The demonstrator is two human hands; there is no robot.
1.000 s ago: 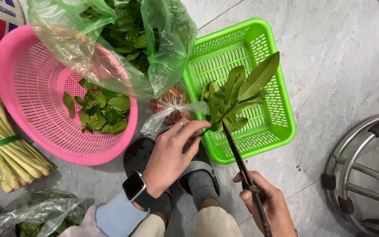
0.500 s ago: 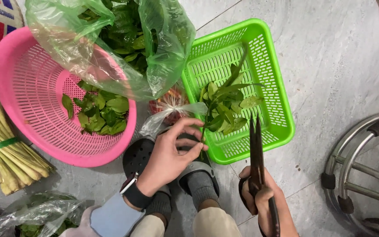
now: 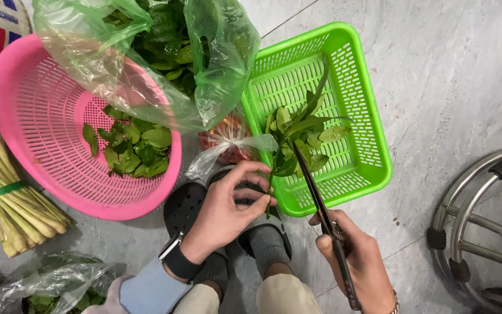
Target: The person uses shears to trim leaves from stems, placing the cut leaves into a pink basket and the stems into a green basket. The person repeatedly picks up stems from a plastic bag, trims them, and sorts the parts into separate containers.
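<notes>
My left hand (image 3: 228,206) pinches the stem of a leafy green sprig (image 3: 300,131) and holds it over the green square basket (image 3: 367,139). My right hand (image 3: 358,264) grips dark scissors (image 3: 315,195), whose blades point up into the sprig's lower leaves. A few cut leaves lie in the green basket. A round pink basket (image 3: 36,116) at left holds a small heap of picked leaves (image 3: 132,145). Over its far rim leans a clear plastic bag (image 3: 210,70) full of leafy branches.
A bundle of pale lemongrass stalks (image 3: 7,192) tied with a green band lies at the far left. Another bag of greens (image 3: 53,288) sits at bottom left. A metal stool frame (image 3: 472,232) stands at right. My feet in dark clogs (image 3: 190,203) rest on the grey tiled floor.
The scissors swung from upright beside the basket up to the sprig, blades now among its lower leaves. My left hand keeps hold of the stem, and the sprig has shifted slightly.
</notes>
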